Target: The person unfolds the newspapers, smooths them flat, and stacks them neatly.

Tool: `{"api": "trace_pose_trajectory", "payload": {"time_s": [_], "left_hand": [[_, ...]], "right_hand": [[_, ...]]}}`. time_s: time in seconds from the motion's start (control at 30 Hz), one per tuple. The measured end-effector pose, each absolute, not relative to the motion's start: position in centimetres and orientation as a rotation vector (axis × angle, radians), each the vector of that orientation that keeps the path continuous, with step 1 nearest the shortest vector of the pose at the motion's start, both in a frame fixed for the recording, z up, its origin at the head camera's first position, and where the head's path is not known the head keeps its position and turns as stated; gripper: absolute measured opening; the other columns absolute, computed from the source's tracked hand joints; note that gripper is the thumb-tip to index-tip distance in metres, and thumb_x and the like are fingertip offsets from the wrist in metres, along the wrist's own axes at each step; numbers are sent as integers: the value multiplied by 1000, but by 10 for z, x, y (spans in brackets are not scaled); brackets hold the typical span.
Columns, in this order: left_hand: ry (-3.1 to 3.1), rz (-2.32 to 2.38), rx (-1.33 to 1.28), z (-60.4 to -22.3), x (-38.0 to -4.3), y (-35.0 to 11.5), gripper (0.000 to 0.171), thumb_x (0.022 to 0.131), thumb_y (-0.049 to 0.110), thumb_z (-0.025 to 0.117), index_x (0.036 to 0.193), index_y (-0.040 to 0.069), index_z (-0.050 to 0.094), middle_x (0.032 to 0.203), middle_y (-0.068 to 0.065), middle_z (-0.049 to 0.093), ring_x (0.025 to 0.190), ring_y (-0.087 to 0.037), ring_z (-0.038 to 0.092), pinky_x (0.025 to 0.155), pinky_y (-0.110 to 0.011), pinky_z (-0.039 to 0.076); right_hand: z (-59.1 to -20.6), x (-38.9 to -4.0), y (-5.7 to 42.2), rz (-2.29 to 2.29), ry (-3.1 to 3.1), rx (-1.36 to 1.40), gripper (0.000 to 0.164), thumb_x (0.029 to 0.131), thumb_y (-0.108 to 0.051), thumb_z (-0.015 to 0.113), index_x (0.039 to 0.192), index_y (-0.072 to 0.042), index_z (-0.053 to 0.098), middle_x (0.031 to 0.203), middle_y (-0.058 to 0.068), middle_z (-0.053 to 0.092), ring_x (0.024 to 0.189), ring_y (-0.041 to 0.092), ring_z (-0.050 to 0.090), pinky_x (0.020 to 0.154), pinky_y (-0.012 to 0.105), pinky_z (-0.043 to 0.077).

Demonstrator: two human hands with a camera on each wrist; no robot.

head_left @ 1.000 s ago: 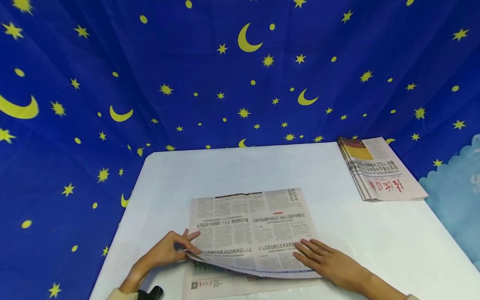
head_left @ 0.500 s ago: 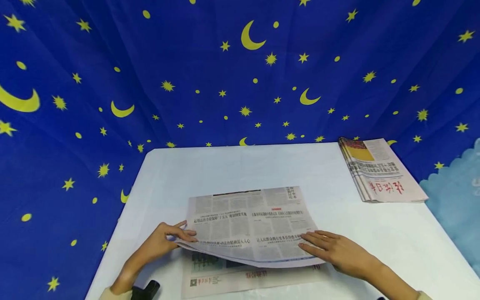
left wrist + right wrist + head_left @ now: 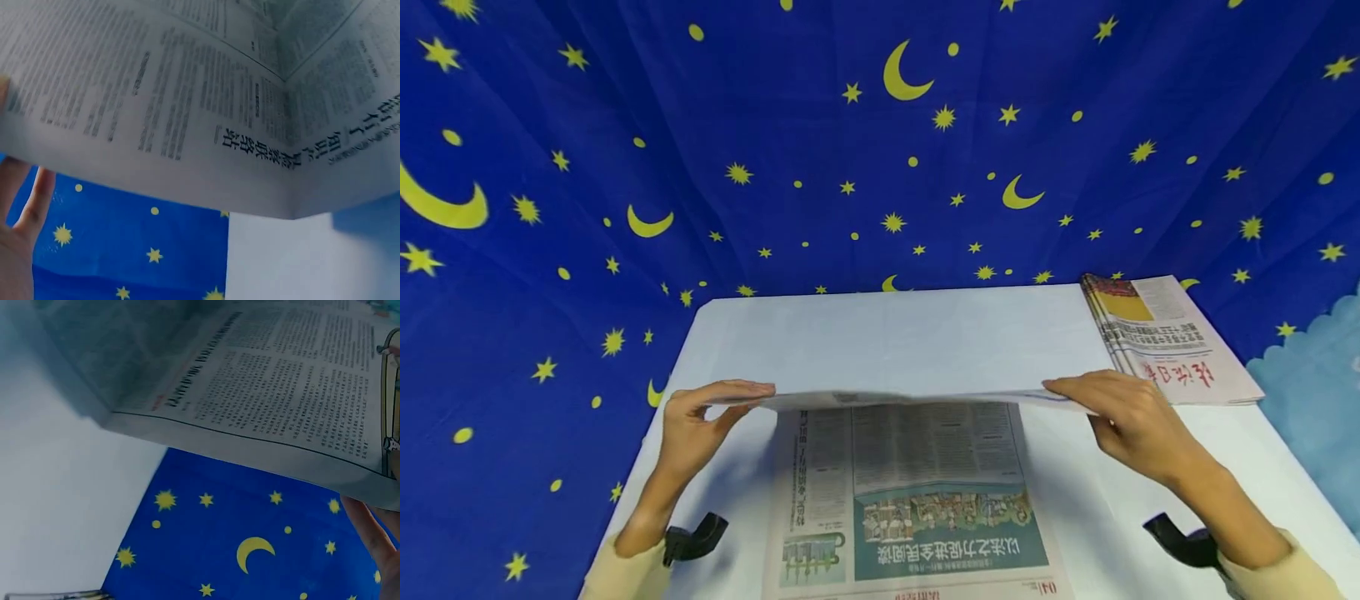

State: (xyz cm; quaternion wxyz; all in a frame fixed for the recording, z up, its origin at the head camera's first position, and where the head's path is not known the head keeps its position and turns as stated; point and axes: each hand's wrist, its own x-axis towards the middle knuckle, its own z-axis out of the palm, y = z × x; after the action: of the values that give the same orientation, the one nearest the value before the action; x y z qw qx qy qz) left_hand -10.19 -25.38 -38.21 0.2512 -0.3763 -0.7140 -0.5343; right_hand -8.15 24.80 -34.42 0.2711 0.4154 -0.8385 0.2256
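A newspaper lies spread on the white table, its near part flat and its upper sheets lifted. The raised edge of those sheets runs nearly level between both hands. My left hand pinches the left corner between thumb and fingers. At the other end, my right hand pinches the right corner. In the left wrist view the lifted page hangs with a crease, and part of the left hand shows at the edge. The right wrist view shows the printed page and a bit of the right hand.
A stack of folded newspapers sits at the table's far right corner. The white table ends at a blue star-and-moon cloth. Black wrist straps show on both wrists.
Both hands have risen, lifting the near edge of the newspaper's upper sheets up and away, uncovering the page below. My right hand has gone from lying flat on the paper to pinching its corner.
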Motion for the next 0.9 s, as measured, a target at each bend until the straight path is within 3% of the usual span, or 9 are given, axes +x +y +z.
{"api": "trace_pose_trajectory", "payload": {"time_s": [0.17,0.3,0.4,0.53,0.67,0.77,0.9], "left_hand": [[-1964,-1441,-689,-385,-114,-233,41,67,-25,72,93,6,78,95,11,74,91,1,68,82,-14,52],[-2003,-1484,-568,-395,-123,-217,30,70,-22,73,92,-2,76,94,17,71,85,4,68,79,-13,52],[-2025,-1547,-549,-404,-128,-210,24,72,-21,72,92,-9,73,94,20,70,84,4,67,77,-13,52],[-2129,-1624,-516,-414,-131,-207,23,72,-20,72,93,-11,70,92,26,68,82,6,65,74,-13,50],[-2310,-1595,-535,-414,-130,-206,23,76,-14,73,98,-11,68,93,17,71,84,7,63,72,-17,50],[-2384,-1574,-592,-427,-132,-212,26,78,-12,73,104,-9,67,98,0,74,90,6,63,74,-21,52],[-2422,-1670,-709,-459,-140,-228,40,84,-9,69,122,-1,61,116,-3,69,106,3,60,85,-24,52]], "right_hand": [[-341,-107,249,736,-2199,954,45,68,22,58,102,-1,75,92,13,75,92,0,66,87,6,44],[-348,-122,249,800,-2203,800,38,67,27,66,95,3,75,88,18,74,99,-16,56,85,4,43],[-355,-129,251,890,-2209,686,30,69,24,70,91,4,75,84,18,74,93,-16,59,80,5,45],[-368,-131,256,1062,-2279,497,25,73,15,75,96,4,74,92,-8,75,91,-16,60,83,6,42],[-387,-133,259,1225,-2412,367,25,80,4,75,105,3,72,97,-33,62,93,-17,58,87,10,40],[-410,-135,257,1278,-2517,351,26,83,-2,75,108,1,72,97,-23,69,91,-15,59,86,17,43],[-443,-140,253,1330,-2610,416,29,85,-3,74,113,0,70,104,6,74,92,-12,60,84,21,50]]}}
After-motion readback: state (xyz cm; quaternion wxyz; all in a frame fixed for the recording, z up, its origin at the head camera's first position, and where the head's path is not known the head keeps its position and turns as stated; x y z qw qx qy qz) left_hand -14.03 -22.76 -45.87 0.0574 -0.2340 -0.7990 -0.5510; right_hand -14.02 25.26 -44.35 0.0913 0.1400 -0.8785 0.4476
